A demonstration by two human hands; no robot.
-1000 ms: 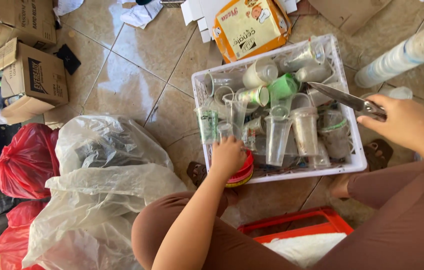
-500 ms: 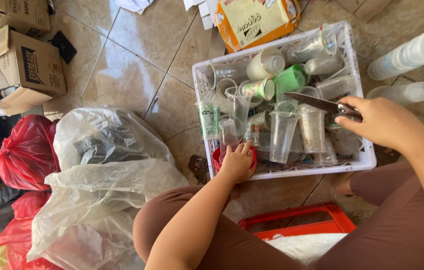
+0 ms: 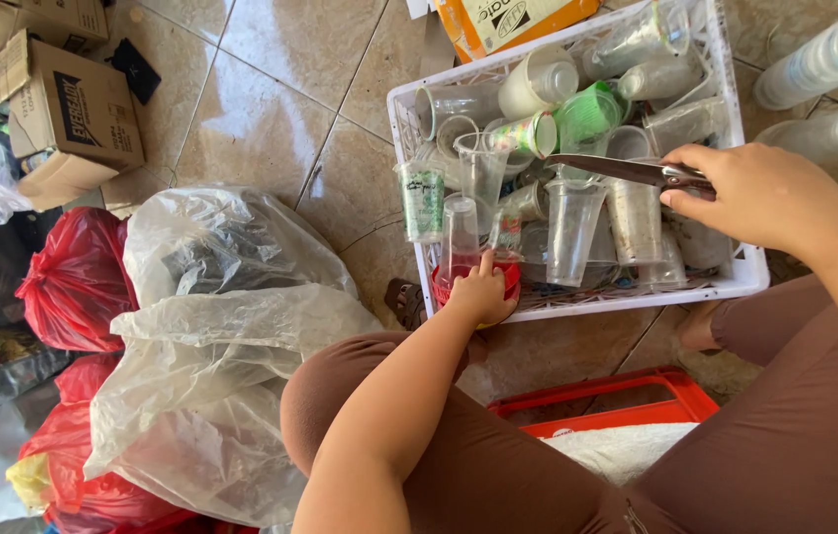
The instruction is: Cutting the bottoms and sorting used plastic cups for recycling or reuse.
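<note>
Tiled floor [image 3: 271, 89], seen from above my lap; clear plastic bags [image 3: 211, 336] lie heaped at its left, with red bags [image 3: 78, 282] beyond them and a cardboard box [image 3: 73, 114] toward the upper left corner. White plastic crate [image 3: 736, 282], on the floor in front of my knees, filled with clear plastic cups [image 3: 572, 222], some upright, some tipped. Red crate [image 3: 666, 391] sits between my knees, just below the white one. My right hand [image 3: 760, 193] is closed round the handles of the scissors [image 3: 627, 170], blades lying level over the cups and pointing left. My left hand [image 3: 483, 292] is curled over a red cup [image 3: 473, 282] at the white crate's near left corner, fingers wrapped on its rim
</note>
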